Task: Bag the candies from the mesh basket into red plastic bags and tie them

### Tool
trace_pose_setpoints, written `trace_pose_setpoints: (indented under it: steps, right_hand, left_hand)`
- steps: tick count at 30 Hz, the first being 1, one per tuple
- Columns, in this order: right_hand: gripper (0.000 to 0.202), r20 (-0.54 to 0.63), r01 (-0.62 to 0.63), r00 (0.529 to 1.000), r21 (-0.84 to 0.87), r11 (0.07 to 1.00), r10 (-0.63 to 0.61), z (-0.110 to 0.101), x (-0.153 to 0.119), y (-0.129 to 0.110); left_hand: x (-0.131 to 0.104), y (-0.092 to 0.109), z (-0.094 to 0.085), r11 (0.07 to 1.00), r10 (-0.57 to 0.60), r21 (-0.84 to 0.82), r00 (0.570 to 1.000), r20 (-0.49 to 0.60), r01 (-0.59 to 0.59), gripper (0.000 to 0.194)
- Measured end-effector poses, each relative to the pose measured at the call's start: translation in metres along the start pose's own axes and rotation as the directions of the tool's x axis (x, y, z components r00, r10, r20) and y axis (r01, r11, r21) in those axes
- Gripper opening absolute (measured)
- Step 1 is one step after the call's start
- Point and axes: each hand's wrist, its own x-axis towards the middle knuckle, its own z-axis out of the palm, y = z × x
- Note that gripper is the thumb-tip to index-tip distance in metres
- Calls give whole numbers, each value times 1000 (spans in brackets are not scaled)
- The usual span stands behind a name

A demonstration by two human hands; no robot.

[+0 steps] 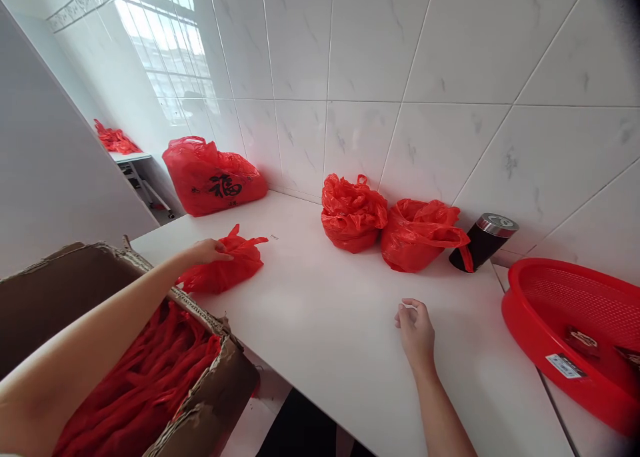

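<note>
A knotted red plastic bag (233, 265) lies on the white table near the cardboard box. My left hand (206, 252) reaches across the box and grips the top of this bag, its fingers partly hidden by the plastic. Over the middle right of the table, my right hand (417, 330) is loosely curled, with a gap between thumb and forefinger and nothing visible in it. Below my left forearm, the open cardboard box (213, 404) holds a heap of dark red, stringy material (150, 377).
Against the tiled wall stand a large red bag with black lettering (220, 185), a bunched red bag (353, 217) and another red bag (413, 237). A black flask (483, 240) tilts beside them. At right sits a red plastic basket (530, 330) with small packets inside.
</note>
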Motion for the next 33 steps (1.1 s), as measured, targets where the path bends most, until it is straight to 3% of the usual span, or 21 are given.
trace_pose_setpoints:
  steps: [3, 7, 10, 12, 15, 17, 20, 23, 25, 28, 31, 33]
  right_hand:
    - [26, 7, -7, 1000, -22, 1000, 7, -2, 1, 1]
    - [28, 9, -10, 1000, -29, 1000, 11, -2, 3, 4]
    - [34, 55, -26, 998, 72, 997, 22, 9, -1, -7]
    - [43, 181, -18, 983, 178, 984, -15, 24, -7, -28]
    - [52, 382, 34, 913, 275, 961, -142, 53, -16, -74]
    - [52, 421, 61, 887, 300, 952, -189, 70, -15, -105]
    - [47, 402, 97, 892, 274, 957, -206, 86, -1, -136]
    - [35, 457, 113, 863, 239, 964, -214, 93, 14, -148]
    - [29, 473, 121, 850, 251, 961, -231, 94, 18, -152]
    - [23, 430, 159, 850, 340, 927, -304, 92, 9, -161]
    - [17, 428, 213, 785, 493, 844, -448, 89, -10, -175]
    - [16, 442, 225, 746, 538, 813, -499, 88, -25, -185]
  left_hand:
    - [-5, -3, 3, 978, 29, 204, 993, 112, -52, 28]
    - [-21, 7, 5, 919, 173, 350, 984, 51, -180, 21]
    - [-39, 28, 9, 858, 341, 403, 940, 15, -317, 12]
    - [-51, 46, 14, 797, 465, 424, 885, 24, -430, 12]
    - [-72, 75, 26, 697, 615, 429, 787, 56, -575, 18]
    - [-88, 94, 35, 609, 709, 415, 699, 97, -676, 22]
    - [-110, 118, 50, 465, 813, 371, 553, 179, -804, 25]
    - [-127, 133, 63, 403, 850, 306, 477, 226, -863, 28]
    - [-133, 138, 70, 408, 854, 253, 465, 234, -877, 29]
    - [-134, 142, 78, 487, 831, 166, 513, 216, -858, 20]
    - [-133, 147, 84, 584, 779, 64, 580, 240, -810, 16]
    - [-134, 152, 88, 621, 748, 0, 593, 297, -784, 21]
